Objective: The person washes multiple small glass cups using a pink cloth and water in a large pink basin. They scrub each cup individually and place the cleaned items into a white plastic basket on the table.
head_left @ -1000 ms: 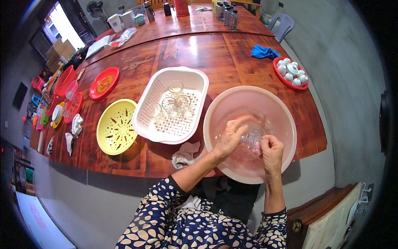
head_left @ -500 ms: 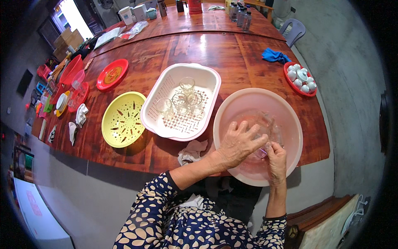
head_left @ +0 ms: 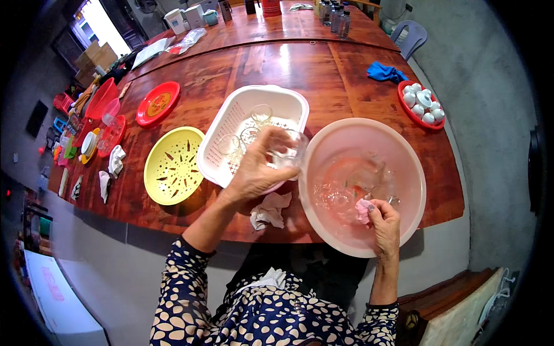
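Note:
My left hand (head_left: 254,167) grips a clear drinking glass (head_left: 294,147) by its side, above the gap between a white basket and a pink basin. Its fingers are slightly blurred. In the white slotted basket (head_left: 222,118) stand several clear glasses (head_left: 229,147), partly covered by my hand. Over the near right part of the pink basin (head_left: 358,128), my right hand (head_left: 385,228) pinches a crumpled pink cloth (head_left: 363,211). Water lies in the basin, with clear glassware (head_left: 382,193) showing faintly beside the cloth.
A yellow colander (head_left: 173,144) adjoins the basket's left side. A crumpled white tissue (head_left: 270,210) lies near the front edge. To the right, a red plate (head_left: 424,124) carries white cups and a blue cloth (head_left: 385,72) lies behind it. Red dishes (head_left: 164,95) and bottles (head_left: 344,26) stand farther off.
My left hand has lifted from the basin and moved left toward the basket with a glass in it. My right hand stays at the basin, where the pink cloth now shows.

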`<state>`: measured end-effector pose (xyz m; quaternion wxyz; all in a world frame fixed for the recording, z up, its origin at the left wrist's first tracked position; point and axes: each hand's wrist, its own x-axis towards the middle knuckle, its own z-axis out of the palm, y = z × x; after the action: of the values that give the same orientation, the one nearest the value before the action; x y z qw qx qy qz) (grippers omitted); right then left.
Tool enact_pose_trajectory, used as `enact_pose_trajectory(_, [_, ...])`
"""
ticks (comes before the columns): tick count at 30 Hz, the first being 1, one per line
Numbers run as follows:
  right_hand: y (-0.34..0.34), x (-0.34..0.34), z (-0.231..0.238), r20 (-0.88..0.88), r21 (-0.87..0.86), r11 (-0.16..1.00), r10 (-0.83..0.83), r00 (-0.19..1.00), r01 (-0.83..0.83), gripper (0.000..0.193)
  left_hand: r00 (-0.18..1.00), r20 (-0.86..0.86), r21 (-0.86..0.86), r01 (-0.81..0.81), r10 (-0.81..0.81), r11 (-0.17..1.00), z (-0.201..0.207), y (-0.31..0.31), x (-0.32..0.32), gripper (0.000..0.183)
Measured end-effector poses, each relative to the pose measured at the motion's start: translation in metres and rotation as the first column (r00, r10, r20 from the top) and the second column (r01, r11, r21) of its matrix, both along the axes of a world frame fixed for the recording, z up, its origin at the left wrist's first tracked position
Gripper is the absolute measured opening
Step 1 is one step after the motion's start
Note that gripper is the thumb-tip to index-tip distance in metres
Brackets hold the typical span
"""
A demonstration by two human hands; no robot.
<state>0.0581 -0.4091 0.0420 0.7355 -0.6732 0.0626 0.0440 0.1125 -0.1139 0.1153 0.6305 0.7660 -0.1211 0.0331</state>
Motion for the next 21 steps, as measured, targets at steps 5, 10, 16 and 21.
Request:
enact_pose_trajectory(5, [0.003, 0.000, 0.001, -0.005, -0.025, 1.000, 0.010, 1.000, -0.010, 0.013, 0.957, -0.003, 0.211, -0.282, 0.289, 0.936, -0.009, 0.068, 0.000, 0.056])
enact_pose_trajectory(10, [0.003, -0.001, 0.002, -0.044, -0.058, 0.998, -0.018, 0.999, 0.016, 0.012, 0.931, -0.048, 0.275, -0.335, 0.361, 0.901, -0.014, 0.095, 0.005, 0.061])
enact_pose_trajectory(16, [0.004, -0.002, 0.002, -0.028, -0.086, 0.996, -0.008, 1.000, 0.005, 0.013, 0.890, 0.160, 0.371, -0.454, 0.426, 0.810, -0.027, 0.118, 0.049, 0.062])
enact_pose_trajectory(21, [0.003, -0.002, -0.001, -0.019, -0.109, 0.994, -0.030, 0.999, 0.028, 0.014, 0.911, 0.189, 0.462, -0.411, 0.366, 0.786, -0.026, 0.104, 0.045, 0.061])
